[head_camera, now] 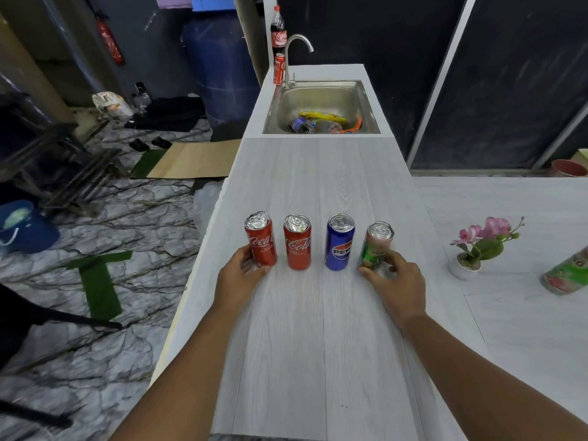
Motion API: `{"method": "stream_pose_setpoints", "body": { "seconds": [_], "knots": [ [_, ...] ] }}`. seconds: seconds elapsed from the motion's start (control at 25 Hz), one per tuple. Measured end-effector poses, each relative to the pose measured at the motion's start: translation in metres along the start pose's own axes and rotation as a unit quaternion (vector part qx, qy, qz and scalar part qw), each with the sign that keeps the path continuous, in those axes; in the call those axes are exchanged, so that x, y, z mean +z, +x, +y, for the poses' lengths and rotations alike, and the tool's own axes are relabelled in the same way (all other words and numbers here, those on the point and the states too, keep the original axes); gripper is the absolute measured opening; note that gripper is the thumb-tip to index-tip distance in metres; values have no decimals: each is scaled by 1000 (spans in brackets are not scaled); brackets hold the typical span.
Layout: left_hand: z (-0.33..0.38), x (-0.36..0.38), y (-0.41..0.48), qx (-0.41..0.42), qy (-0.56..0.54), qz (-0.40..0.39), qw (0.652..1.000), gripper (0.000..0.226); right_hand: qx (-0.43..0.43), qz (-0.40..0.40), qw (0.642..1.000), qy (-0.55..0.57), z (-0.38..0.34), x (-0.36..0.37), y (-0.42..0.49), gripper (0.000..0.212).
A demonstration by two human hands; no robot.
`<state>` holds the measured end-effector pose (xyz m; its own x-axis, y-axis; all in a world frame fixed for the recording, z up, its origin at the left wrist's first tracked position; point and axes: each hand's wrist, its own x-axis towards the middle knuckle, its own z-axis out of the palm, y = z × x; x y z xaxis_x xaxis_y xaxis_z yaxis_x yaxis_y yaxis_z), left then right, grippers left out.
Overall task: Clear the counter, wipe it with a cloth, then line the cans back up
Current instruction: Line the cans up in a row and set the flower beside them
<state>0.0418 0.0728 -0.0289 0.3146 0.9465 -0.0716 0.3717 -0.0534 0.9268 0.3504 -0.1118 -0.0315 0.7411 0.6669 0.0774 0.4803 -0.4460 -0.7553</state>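
Four cans stand upright in a row across the tabletop (pixel 318 345): a left Coke (pixel 261 240), a second Coke (pixel 297 243), a Pepsi (pixel 339 243) and a green can (pixel 375 246), each near its neighbour but none touching. The left hand (pixel 238 275) grips the left Coke low down, with the thumb on the near side and the fingers curled round the far-left side. The right hand (pixel 397 281) grips the green can the same way, thumb at its base. The green can's upper part is blurred and it seems to lean a little.

No cloth is in view, so I cannot tell whether the wiping is done. With the row this tidy, the step looks like the final lining-up, though it could equally be the first lift in clearing.

For lining up, the green can sits slightly nearer than the rest, so ease it back level with the Pepsi. Slide each outer can from its base rather than pushing at the top, since these slim cans would tip easily. Match the gaps and turn the labels forward. For clearing, lift straight up to avoid clipping the inner cans.

Beyond the row, the sink (pixel 369 103) holds bottles and wrappers. A potted flower (pixel 466 265) stands well to the right.
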Motion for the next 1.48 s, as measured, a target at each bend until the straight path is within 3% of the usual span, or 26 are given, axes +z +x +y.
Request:
{"method": "stream_pose_setpoints", "body": {
  "seconds": [0.16,0.28,0.48,0.76,0.92,1.12,1.32,1.4,1.48],
  "knots": [
    [-4,13,-30,-17,-16,65,998,86,11,-18,997,76,1,-11,-9,100],
    [-16,29,-75,36,95,109,989,68,-2,-7,997,72,16,-23,-28,84],
    [-9,70,-120,207,262,-43,942,46,0,25,999,37,46,-46,-66,68],
    [35,177,-134,289,324,-151,888,65,-22,60,996,-60,85,-84,-92,67],
    [64,239,-135,331,342,-205,855,70,46,110,992,-48,110,-122,-88,65],
    [69,268,-137,349,339,-188,853,67,177,188,963,76,147,-193,-43,77],
    [69,268,-136,354,336,-172,855,64,173,203,951,158,161,-243,20,99],
    [70,269,-136,348,338,-177,856,65,172,194,948,187,167,-253,42,96],
    [69,268,-134,341,341,-178,858,65,167,166,952,195,176,-256,56,77]
  ]
}}
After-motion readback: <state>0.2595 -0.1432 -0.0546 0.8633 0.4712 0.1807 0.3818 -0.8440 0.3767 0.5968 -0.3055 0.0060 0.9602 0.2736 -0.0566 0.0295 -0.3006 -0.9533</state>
